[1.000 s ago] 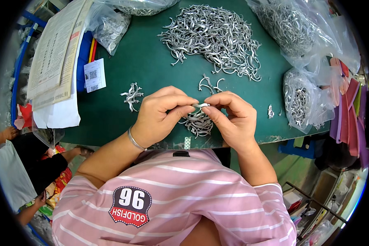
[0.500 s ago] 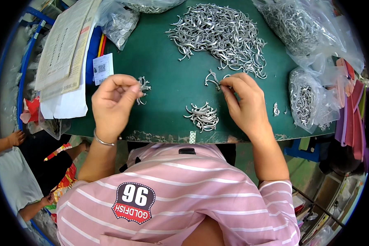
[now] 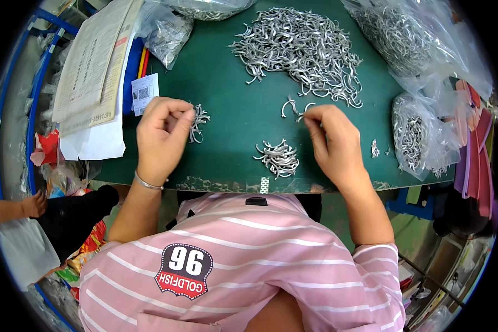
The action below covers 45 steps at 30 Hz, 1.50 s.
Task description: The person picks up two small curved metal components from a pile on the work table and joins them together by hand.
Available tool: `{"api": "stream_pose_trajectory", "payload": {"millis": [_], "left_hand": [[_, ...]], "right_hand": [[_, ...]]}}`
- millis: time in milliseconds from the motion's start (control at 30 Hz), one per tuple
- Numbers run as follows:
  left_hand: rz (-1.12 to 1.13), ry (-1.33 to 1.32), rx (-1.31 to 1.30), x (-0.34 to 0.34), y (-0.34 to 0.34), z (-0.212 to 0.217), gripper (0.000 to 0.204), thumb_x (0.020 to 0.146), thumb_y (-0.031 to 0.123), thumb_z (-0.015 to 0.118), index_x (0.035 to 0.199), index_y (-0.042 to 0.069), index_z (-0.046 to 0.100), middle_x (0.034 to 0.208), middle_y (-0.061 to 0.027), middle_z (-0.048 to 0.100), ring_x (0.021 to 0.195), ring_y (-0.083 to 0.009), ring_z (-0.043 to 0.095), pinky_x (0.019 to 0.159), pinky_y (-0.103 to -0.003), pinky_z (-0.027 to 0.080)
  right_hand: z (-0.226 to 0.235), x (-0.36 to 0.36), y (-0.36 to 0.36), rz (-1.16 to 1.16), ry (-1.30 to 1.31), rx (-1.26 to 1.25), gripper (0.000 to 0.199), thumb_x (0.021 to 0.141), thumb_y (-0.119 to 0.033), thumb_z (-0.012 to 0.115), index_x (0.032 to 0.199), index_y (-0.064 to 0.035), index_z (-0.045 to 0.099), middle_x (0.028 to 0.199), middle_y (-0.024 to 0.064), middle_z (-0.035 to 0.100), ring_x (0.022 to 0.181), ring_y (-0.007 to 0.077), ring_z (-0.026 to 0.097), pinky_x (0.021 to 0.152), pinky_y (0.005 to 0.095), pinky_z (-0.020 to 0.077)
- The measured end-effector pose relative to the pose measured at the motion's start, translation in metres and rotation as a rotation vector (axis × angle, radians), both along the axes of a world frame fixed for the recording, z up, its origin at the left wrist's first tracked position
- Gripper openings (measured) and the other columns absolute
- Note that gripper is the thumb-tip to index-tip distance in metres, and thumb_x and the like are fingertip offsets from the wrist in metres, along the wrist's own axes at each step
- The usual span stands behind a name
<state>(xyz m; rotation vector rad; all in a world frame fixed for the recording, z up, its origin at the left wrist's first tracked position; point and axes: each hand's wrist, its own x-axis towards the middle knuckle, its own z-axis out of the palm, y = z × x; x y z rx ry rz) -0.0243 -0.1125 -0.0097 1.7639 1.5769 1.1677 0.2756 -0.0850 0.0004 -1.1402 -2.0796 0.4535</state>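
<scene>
My left hand (image 3: 166, 135) is closed, thumb against curled fingers, beside a small cluster of curved silver metal pieces (image 3: 200, 123). Whatever it pinches, if anything, is hidden. On the right, the thumb and forefinger of my right hand (image 3: 335, 141) pinch the end of a curved metal piece (image 3: 303, 112) at the green tabletop. Another curved piece (image 3: 289, 106) lies just left of those fingertips. Between my hands, closer to the front edge, sits a small heap of the same pieces (image 3: 279, 159). A large loose pile of them (image 3: 304, 50) spreads farther back.
Clear plastic bags of metal pieces stand at back left (image 3: 169, 36), back right (image 3: 398, 41) and right (image 3: 412, 133). Papers (image 3: 91, 135) and a small printed label (image 3: 144, 93) lie left. Another person's hand (image 3: 34, 204) shows at far left.
The whole view has shifted slightly. My left hand has drawn its thumb and fingers closer together by the small cluster. My right hand stays by the same loose pieces, which have turned a little.
</scene>
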Motion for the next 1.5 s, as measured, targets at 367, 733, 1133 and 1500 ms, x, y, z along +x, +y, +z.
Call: {"api": "stream_pose_trajectory", "payload": {"millis": [367, 733, 1133, 1500], "left_hand": [[-0.517, -0.315, -0.239, 0.078, 0.003, 0.013, 0.010, 0.089, -0.003, 0.065, 0.098, -0.005, 0.068, 0.091, -0.0108, 0.065, 0.073, -0.0135, 0.067, 0.065, -0.022, 0.055], [-0.568, -0.129, 0.070, 0.080, 0.010, 0.006, 0.014, 0.077, 0.000, 0.075, 0.091, 0.002, 0.072, 0.085, -0.0079, 0.066, 0.073, -0.0187, 0.064, 0.064, -0.028, 0.051], [-0.606, -0.027, 0.114, 0.079, 0.008, 0.000, 0.013, 0.076, 0.001, 0.076, 0.087, 0.003, 0.069, 0.086, -0.0083, 0.062, 0.076, -0.0236, 0.060, 0.068, -0.032, 0.049], [-0.498, -0.141, -0.020, 0.083, 0.004, 0.002, 0.032, 0.078, -0.001, 0.076, 0.108, 0.000, 0.066, 0.097, -0.0096, 0.062, 0.075, -0.0142, 0.061, 0.065, -0.025, 0.051]], "right_hand": [[-0.002, -0.013, -0.034, 0.046, 0.649, -0.382, 0.035, 0.076, 0.001, 0.077, 0.107, -0.0002, 0.062, 0.097, 0.0081, 0.069, 0.087, 0.0166, 0.067, 0.072, 0.0285, 0.0543], [-0.003, -0.002, -0.034, 0.164, 0.465, -0.320, 0.015, 0.077, 0.005, 0.072, 0.090, -0.0012, 0.068, 0.090, 0.0093, 0.069, 0.081, 0.0211, 0.066, 0.071, 0.0307, 0.0526], [-0.017, 0.011, 0.003, -0.200, -0.094, 0.052, 0.010, 0.077, -0.001, 0.070, 0.087, -0.0010, 0.066, 0.082, 0.0118, 0.063, 0.078, 0.0324, 0.061, 0.070, 0.0398, 0.0497], [0.006, 0.021, -0.030, 0.076, 0.103, 0.216, 0.022, 0.068, 0.007, 0.069, 0.087, -0.0012, 0.066, 0.085, 0.0124, 0.064, 0.077, 0.0308, 0.063, 0.069, 0.0367, 0.0527]]}}
